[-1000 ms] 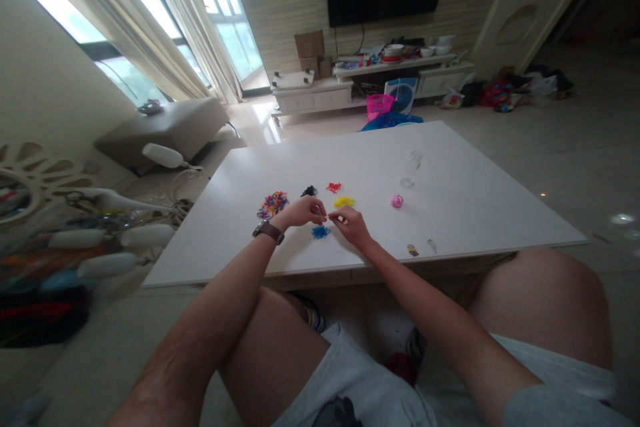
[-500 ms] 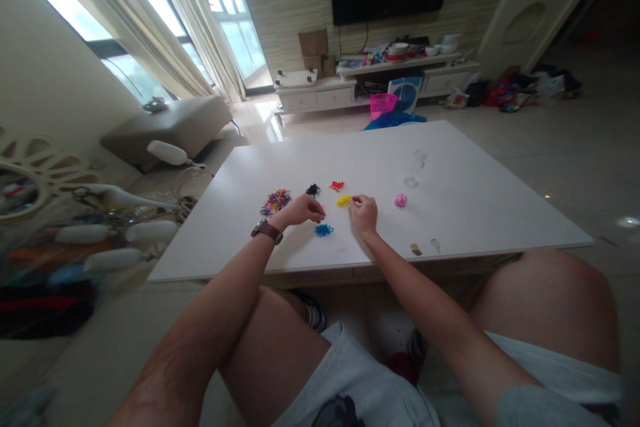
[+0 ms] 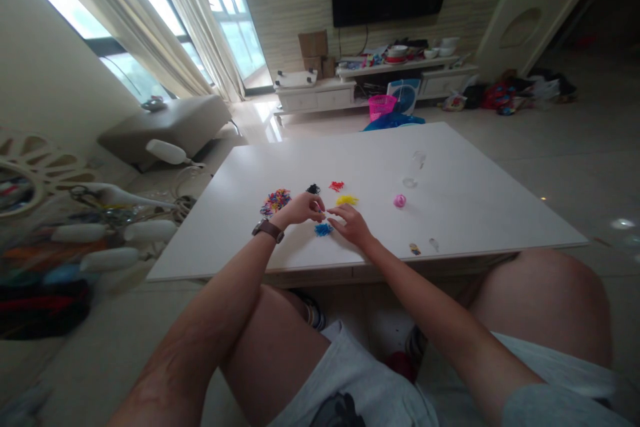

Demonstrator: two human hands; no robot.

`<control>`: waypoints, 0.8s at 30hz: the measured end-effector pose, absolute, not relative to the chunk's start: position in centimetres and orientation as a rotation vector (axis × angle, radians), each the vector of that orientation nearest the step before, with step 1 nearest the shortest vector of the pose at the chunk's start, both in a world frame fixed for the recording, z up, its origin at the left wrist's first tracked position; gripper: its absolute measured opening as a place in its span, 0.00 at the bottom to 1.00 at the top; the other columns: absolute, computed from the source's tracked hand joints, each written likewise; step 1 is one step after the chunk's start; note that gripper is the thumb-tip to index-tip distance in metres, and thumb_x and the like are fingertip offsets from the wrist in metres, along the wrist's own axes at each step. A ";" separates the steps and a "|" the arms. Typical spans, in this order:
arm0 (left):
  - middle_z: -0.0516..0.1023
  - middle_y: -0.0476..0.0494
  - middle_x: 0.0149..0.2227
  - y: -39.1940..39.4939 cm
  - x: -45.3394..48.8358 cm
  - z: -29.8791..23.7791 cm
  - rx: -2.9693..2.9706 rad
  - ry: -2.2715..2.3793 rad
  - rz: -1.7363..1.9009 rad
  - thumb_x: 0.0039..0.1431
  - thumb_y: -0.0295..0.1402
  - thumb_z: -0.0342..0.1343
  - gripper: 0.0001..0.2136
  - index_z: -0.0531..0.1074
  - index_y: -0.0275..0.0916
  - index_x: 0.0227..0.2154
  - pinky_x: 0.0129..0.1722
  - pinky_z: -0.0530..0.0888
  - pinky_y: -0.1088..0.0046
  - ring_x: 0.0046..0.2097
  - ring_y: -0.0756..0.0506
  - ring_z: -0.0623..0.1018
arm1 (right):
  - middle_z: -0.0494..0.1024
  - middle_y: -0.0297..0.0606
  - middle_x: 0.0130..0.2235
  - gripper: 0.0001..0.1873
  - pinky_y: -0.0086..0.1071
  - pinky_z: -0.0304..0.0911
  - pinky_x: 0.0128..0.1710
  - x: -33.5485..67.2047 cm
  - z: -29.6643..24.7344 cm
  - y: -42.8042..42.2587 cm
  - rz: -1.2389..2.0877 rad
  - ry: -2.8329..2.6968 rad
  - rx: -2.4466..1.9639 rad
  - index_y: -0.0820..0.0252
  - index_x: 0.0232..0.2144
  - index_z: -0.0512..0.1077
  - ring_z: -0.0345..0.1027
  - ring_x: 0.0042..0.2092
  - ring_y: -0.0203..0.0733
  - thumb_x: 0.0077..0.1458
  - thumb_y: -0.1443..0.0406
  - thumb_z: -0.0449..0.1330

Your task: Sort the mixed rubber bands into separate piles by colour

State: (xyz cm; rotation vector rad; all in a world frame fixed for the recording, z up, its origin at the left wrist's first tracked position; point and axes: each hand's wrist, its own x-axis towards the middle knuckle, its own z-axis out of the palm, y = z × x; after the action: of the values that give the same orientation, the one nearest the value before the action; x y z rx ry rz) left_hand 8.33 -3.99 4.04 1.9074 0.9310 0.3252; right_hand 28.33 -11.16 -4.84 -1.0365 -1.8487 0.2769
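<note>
My left hand, with a watch on its wrist, is closed in a pinch over the white table. What it pinches is too small to make out. Close by on the right, my right hand points its fingertips toward the left ones, thumb and forefinger apart. Below the hands lies a blue pile of what look like small rubber bands. A yellow pile, a red pile and a partly hidden black pile sit beyond. Left of my hand is a mixed-colour pile.
A pink ball-like thing and clear plastic pieces lie to the right. Near the front edge are a small yellow figure and a clear piece. A pink basket stands behind the table.
My right hand has left the yellow pile and come left and nearer, its fingers now parted beside my left hand. The left hand has barely moved.
</note>
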 end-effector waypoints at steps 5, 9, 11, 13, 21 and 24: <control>0.82 0.40 0.26 -4.1 8.5 4.0 1.819 0.923 0.309 0.42 0.41 0.74 0.19 0.74 0.33 0.29 0.31 0.77 0.73 0.30 0.45 0.82 | 0.81 0.40 0.40 0.14 0.39 0.68 0.44 28.4 -5.1 -11.1 0.264 -1.874 -0.929 0.53 0.52 0.77 0.73 0.41 0.44 0.65 0.61 0.61; 0.80 0.42 0.24 -4.2 8.9 3.9 1.786 0.921 0.300 0.40 0.40 0.75 0.20 0.73 0.33 0.28 0.30 0.76 0.73 0.28 0.47 0.81 | 0.82 0.40 0.41 0.13 0.38 0.68 0.43 28.5 -5.1 -11.1 0.284 -1.858 -0.890 0.52 0.51 0.78 0.74 0.41 0.43 0.66 0.62 0.60; 0.79 0.44 0.23 -4.3 9.0 3.8 1.790 0.922 0.294 0.39 0.38 0.75 0.19 0.72 0.33 0.28 0.29 0.75 0.75 0.27 0.48 0.79 | 0.83 0.40 0.41 0.12 0.37 0.68 0.43 28.5 -5.0 -11.2 0.318 -1.869 -0.860 0.52 0.49 0.79 0.75 0.42 0.43 0.66 0.64 0.60; 0.78 0.45 0.22 -4.3 9.1 3.7 1.803 0.919 0.285 0.39 0.36 0.75 0.18 0.72 0.33 0.27 0.28 0.73 0.76 0.26 0.49 0.78 | 0.83 0.39 0.41 0.10 0.37 0.68 0.43 28.4 -4.9 -11.3 0.344 -1.871 -0.829 0.53 0.46 0.80 0.75 0.41 0.42 0.65 0.65 0.60; 0.80 0.45 0.24 -4.5 9.4 3.8 1.857 0.894 0.267 0.42 0.27 0.70 0.11 0.75 0.33 0.28 0.26 0.70 0.78 0.27 0.49 0.78 | 0.79 0.35 0.32 0.07 0.31 0.61 0.31 28.5 -4.6 -11.4 0.390 -1.759 -0.948 0.55 0.33 0.80 0.69 0.34 0.38 0.58 0.70 0.63; 0.81 0.44 0.25 -4.5 9.4 3.9 1.827 0.898 0.254 0.43 0.26 0.70 0.10 0.76 0.32 0.29 0.29 0.72 0.77 0.28 0.48 0.79 | 0.77 0.35 0.31 0.07 0.30 0.61 0.31 28.5 -4.6 -11.3 0.389 -1.717 -0.985 0.56 0.34 0.80 0.68 0.33 0.38 0.57 0.71 0.62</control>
State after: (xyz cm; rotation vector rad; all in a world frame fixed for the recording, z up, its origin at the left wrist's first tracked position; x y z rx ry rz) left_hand 9.43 -4.46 3.89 1.8268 0.8977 0.2540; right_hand 28.55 -11.28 -4.60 -0.9846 -1.7166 0.3889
